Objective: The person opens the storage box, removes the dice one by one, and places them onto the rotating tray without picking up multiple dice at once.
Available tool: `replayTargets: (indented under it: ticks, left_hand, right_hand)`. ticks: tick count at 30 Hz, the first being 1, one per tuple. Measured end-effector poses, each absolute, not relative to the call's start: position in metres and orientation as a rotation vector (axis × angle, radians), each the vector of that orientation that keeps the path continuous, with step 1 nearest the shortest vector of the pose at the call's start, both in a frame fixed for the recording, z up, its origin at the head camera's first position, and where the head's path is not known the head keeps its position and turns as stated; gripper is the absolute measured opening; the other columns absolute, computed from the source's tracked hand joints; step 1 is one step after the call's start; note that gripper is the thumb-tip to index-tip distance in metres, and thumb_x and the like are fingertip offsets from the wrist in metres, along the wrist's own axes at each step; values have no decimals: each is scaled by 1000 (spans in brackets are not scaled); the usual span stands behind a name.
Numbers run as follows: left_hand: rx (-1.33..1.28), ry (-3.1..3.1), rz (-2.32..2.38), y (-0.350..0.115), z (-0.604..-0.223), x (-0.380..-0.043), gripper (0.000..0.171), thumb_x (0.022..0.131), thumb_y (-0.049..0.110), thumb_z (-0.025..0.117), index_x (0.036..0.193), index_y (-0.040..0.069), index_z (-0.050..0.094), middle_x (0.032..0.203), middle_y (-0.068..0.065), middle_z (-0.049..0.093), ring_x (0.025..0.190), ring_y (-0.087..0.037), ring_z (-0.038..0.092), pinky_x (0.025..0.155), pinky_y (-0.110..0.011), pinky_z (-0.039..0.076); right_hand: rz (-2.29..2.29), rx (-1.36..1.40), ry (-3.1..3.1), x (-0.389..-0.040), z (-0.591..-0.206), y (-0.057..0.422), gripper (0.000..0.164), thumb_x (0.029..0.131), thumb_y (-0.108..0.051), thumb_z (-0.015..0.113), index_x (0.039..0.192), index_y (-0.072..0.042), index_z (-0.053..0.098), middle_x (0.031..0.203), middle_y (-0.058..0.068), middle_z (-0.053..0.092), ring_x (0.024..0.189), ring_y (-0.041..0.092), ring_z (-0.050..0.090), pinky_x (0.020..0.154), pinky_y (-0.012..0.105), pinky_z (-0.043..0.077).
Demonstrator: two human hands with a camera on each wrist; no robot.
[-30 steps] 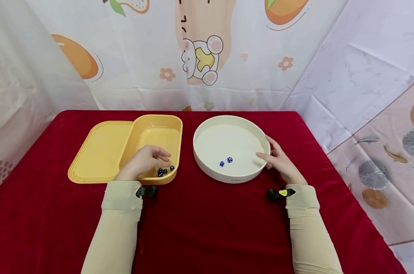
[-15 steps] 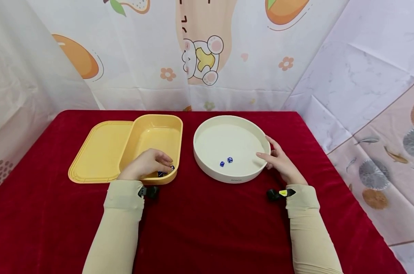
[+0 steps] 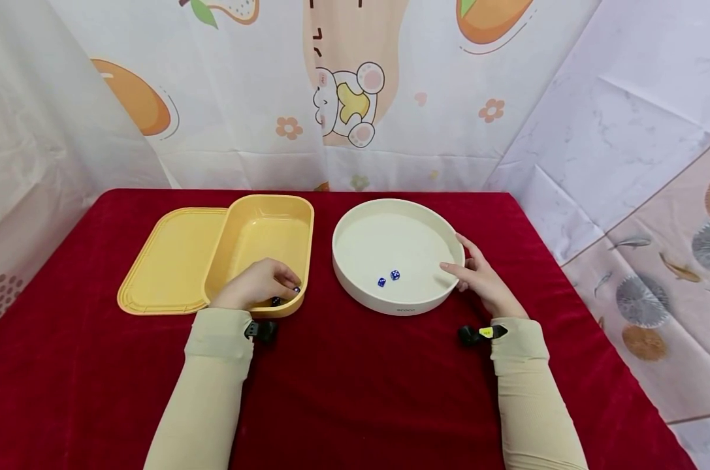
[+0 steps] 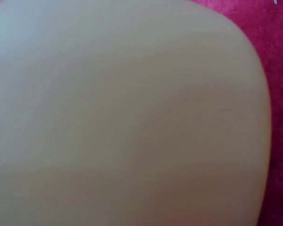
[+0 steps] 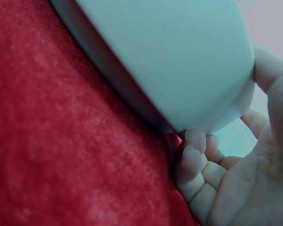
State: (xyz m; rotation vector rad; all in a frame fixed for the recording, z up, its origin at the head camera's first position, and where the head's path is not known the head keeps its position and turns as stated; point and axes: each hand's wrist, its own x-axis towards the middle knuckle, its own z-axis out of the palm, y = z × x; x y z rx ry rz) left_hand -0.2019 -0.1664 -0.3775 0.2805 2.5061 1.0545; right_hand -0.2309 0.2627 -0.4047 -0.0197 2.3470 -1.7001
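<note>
In the head view my left hand (image 3: 260, 284) reaches into the yellow box (image 3: 260, 209), down at its front right corner. Thumb and fingertips pinch a blue die (image 3: 296, 289) there, which is partly covered by them. Another dark blue die (image 3: 275, 301) lies below the hand; the hand hides part of the box floor. My right hand (image 3: 478, 274) grips the right rim of a round cream tray (image 3: 398, 311), thumb over the inside and fingers around the outer wall. In the right wrist view the fingertips (image 5: 191, 160) press at the tray's lower edge.
Inside the round tray lie two blue dice, a left one (image 3: 381, 282) and a right one (image 3: 395, 275). A yellow lid (image 3: 172, 261) lies flat left of the box, against its side. Red cloth (image 3: 366, 391) covers the table; a printed curtain (image 3: 225, 117) hangs behind it.
My left hand has moved slightly right and lower in the box, its fingers closing on the die in the corner. The right hand and the tray have stayed in place.
</note>
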Motion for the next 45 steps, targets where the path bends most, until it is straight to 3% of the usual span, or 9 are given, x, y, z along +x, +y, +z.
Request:
replayTargets:
  ticks: [9, 15, 30, 45]
  left_hand:
    - [298, 2553, 981, -166, -379, -203, 18, 90, 12, 68, 104, 3, 74, 101, -8, 74, 102, -23, 63, 94, -42, 49]
    - [296, 2581, 955, -165, -378, -202, 15, 90, 17, 69, 98, 6, 76, 99, -7, 74, 96, -21, 62, 88, -38, 50]
    - [301, 2580, 945, -164, -374, -199, 13, 90, 12, 68, 97, 5, 75, 98, -8, 74, 94, -21, 62, 87, -38, 50]
    - [277, 2633, 949, -166, -376, -200, 15, 90, 20, 71, 95, 7, 73, 93, -6, 72, 90, -19, 62, 83, -36, 50]
  right_hand:
    - [-1701, -14, 2334, -229, -403, 263, 86, 94, -29, 67, 160, -27, 11, 98, 8, 45, 63, 8, 49, 63, 21, 46]
    - [-1707, -20, 2335, -229, -403, 262, 86, 94, -28, 67, 160, -27, 11, 96, 8, 45, 63, 7, 49, 63, 21, 45]
    - [-1708, -17, 2332, -229, -403, 262, 87, 94, -28, 67, 160, -27, 11, 97, 8, 45, 63, 7, 49, 62, 21, 45]
    - [-1709, -29, 2340, -230, -405, 262, 86, 94, -27, 67, 160, -25, 12, 95, 7, 46, 63, 7, 50, 61, 21, 45]
